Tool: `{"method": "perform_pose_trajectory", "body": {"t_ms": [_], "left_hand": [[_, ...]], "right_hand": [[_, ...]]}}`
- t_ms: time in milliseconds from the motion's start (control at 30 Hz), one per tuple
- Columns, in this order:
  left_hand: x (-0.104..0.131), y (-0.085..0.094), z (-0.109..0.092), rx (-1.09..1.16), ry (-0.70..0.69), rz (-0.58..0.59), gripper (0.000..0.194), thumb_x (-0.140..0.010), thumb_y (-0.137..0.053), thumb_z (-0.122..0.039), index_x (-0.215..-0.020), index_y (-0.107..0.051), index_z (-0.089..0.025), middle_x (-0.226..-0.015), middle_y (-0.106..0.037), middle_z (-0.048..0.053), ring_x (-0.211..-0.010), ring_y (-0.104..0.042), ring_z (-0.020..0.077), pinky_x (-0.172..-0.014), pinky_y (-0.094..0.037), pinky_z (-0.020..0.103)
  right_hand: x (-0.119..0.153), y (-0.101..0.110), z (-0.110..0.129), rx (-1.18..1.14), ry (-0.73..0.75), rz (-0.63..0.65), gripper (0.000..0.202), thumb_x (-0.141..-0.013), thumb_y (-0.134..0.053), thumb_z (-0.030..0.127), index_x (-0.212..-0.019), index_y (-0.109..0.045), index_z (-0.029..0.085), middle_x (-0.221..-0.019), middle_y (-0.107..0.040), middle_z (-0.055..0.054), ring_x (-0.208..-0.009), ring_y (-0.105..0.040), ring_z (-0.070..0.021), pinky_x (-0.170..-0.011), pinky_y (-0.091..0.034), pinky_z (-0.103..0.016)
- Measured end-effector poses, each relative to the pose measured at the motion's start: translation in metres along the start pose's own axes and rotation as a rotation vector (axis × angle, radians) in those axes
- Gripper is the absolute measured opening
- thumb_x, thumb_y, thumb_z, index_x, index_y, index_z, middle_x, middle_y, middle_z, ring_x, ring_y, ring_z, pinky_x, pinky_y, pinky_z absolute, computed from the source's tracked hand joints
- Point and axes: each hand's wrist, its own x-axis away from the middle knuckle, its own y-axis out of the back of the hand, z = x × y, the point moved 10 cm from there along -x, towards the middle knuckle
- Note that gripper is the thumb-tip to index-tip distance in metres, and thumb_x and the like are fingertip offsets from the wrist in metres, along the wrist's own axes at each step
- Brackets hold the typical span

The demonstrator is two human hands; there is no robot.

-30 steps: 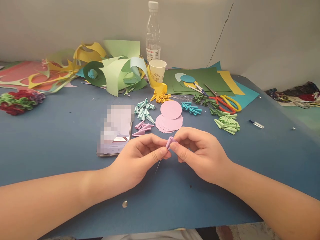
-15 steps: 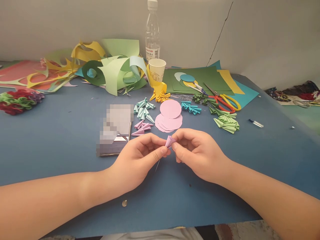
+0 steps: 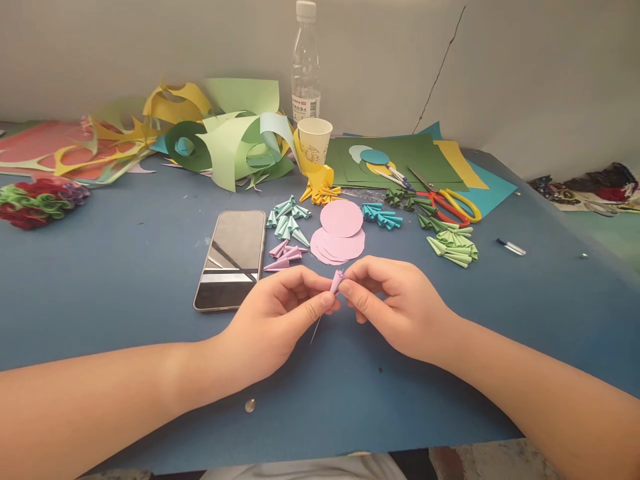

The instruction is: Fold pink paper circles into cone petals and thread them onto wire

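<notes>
Both hands meet over the near middle of the blue worktop [image 3: 430,407], and between them is a small purple paper cone [image 3: 337,281]. The left hand [image 3: 280,319] has its grip closed on the cone, thumb and fingers pinching it, while the right hand [image 3: 396,310] pinches its upper right side, thumb against the paper. A thin needle-like rod [image 3: 315,331] pokes out below the left fingertips, slanting down. Just beyond the hands lies an overlapping pile of pink paper circles [image 3: 341,230]; to its left are finished purple cones [image 3: 285,257] and pale teal cones [image 3: 289,221], to its right blue cones [image 3: 383,217]. A phone [image 3: 231,261] lies flat left of the purple ones. Yellow cones [image 3: 321,195] sit beyond the circles, near a paper cup [image 3: 315,141] standing in front of a clear bottle [image 3: 305,73]. Over on the right, scissors [image 3: 455,205] with red and yellow handles rest near light green cones [image 3: 454,247].
</notes>
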Motion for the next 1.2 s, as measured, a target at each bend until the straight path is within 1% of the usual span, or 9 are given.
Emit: {"method": "perform_pose_trajectory", "body": {"t_ms": [233,433,600,700,800,867,933,1033,1200], "left_hand": [[0.002,-0.007,-0.005,0.005,-0.016,0.051,0.008,-0.092,-0.079,-0.025,-0.091,-0.077,-0.018,-0.082,-0.077,-0.002,-0.082,-0.072,0.008,-0.08,-0.059,0.017],[0.0,-0.011,-0.001,0.025,-0.012,0.111,0.003,-0.093,-0.078,-0.021,-0.094,-0.078,-0.018,-0.087,-0.079,-0.001,-0.086,-0.073,0.0085,-0.084,-0.06,0.018],[0.002,-0.014,0.001,0.044,-0.014,0.148,0.002,-0.093,-0.077,-0.019,-0.094,-0.078,-0.02,-0.089,-0.079,-0.002,-0.087,-0.073,0.0084,-0.085,-0.06,0.019],[0.001,-0.013,0.001,0.049,-0.004,0.134,0.001,-0.093,-0.077,-0.02,-0.093,-0.078,-0.02,-0.089,-0.079,-0.001,-0.087,-0.073,0.009,-0.085,-0.06,0.019],[0.0,-0.01,0.001,0.051,0.009,0.101,0.003,-0.093,-0.078,-0.022,-0.093,-0.078,-0.019,-0.086,-0.078,-0.001,-0.085,-0.073,0.0085,-0.083,-0.059,0.018],[-0.001,-0.007,0.001,0.069,0.013,0.086,0.004,-0.092,-0.079,-0.023,-0.091,-0.078,-0.019,-0.083,-0.077,-0.002,-0.083,-0.072,0.0075,-0.081,-0.058,0.016],[-0.002,-0.006,0.001,0.09,0.017,0.081,0.004,-0.092,-0.079,-0.023,-0.09,-0.078,-0.02,-0.082,-0.077,-0.002,-0.082,-0.072,0.007,-0.08,-0.057,0.015],[-0.002,-0.005,0.001,0.105,0.029,0.071,0.004,-0.091,-0.081,-0.023,-0.091,-0.079,-0.02,-0.083,-0.077,-0.002,-0.083,-0.072,0.007,-0.081,-0.057,0.015],[-0.002,-0.002,0.002,0.076,0.036,0.036,0.006,-0.09,-0.082,-0.025,-0.093,-0.079,-0.02,-0.084,-0.077,-0.001,-0.082,-0.072,0.0079,-0.08,-0.057,0.015]], "right_hand": [[0.002,-0.001,0.013,0.002,0.145,-0.036,0.018,-0.103,-0.059,0.022,-0.086,-0.058,0.019,-0.078,-0.073,0.001,-0.054,-0.057,-0.0056,-0.053,-0.046,-0.019],[0.002,0.002,0.015,-0.032,0.187,-0.078,0.024,-0.101,-0.065,0.024,-0.079,-0.057,0.019,-0.071,-0.071,0.002,-0.052,-0.056,-0.005,-0.054,-0.046,-0.018],[0.003,0.005,0.015,-0.025,0.204,-0.097,0.025,-0.098,-0.068,0.021,-0.076,-0.057,0.019,-0.065,-0.068,0.004,-0.053,-0.056,-0.0056,-0.053,-0.045,-0.018],[0.002,0.005,0.012,-0.053,0.177,-0.092,0.02,-0.097,-0.07,0.021,-0.08,-0.06,0.019,-0.069,-0.069,0.003,-0.057,-0.06,-0.0068,-0.055,-0.047,-0.019],[0.002,0.004,0.006,-0.126,0.11,-0.078,0.011,-0.097,-0.071,0.024,-0.09,-0.065,0.018,-0.078,-0.072,0.0,-0.067,-0.069,-0.0107,-0.061,-0.055,-0.022],[0.002,0.003,0.003,-0.165,0.066,-0.067,0.008,-0.098,-0.069,0.025,-0.095,-0.067,0.018,-0.083,-0.073,-0.001,-0.073,-0.072,-0.0129,-0.065,-0.058,-0.025],[0.002,0.004,0.001,-0.18,0.028,-0.07,0.005,-0.099,-0.069,0.024,-0.097,-0.068,0.019,-0.086,-0.074,-0.002,-0.076,-0.073,-0.0139,-0.066,-0.059,-0.026],[0.003,0.006,-0.004,-0.197,-0.029,-0.103,0.002,-0.096,-0.071,0.022,-0.097,-0.069,0.021,-0.089,-0.073,-0.001,-0.08,-0.071,-0.014,-0.063,-0.057,-0.025],[0.005,0.01,-0.01,-0.225,-0.08,-0.152,0.009,-0.092,-0.074,0.018,-0.098,-0.071,0.023,-0.094,-0.072,0.0,-0.082,-0.07,-0.0126,-0.064,-0.058,-0.023]]}}
